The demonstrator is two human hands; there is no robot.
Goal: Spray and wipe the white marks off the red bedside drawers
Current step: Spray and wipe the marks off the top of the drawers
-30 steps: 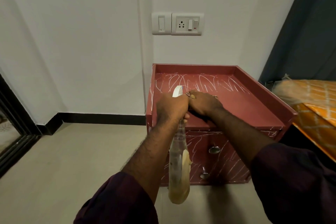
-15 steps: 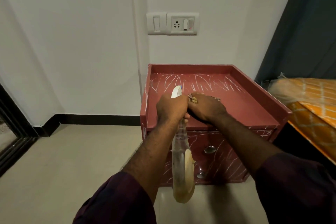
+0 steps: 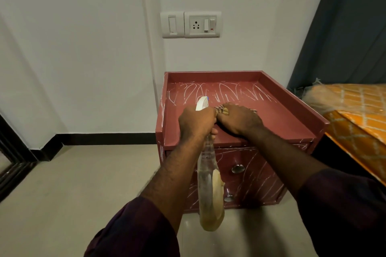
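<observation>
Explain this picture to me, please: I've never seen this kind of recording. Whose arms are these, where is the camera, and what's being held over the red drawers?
There is no machine here: these are a person's two arms, filmed by one wide-angle camera worn on their head, looking forward and down. The left hand grips a clear spray bottle by its neck. The right hand holds a cloth down on the top of the red bedside drawers. White marks cover the far part of the top and the drawer fronts; the near part looks clean. An orange-covered bed stands to the right.
</observation>
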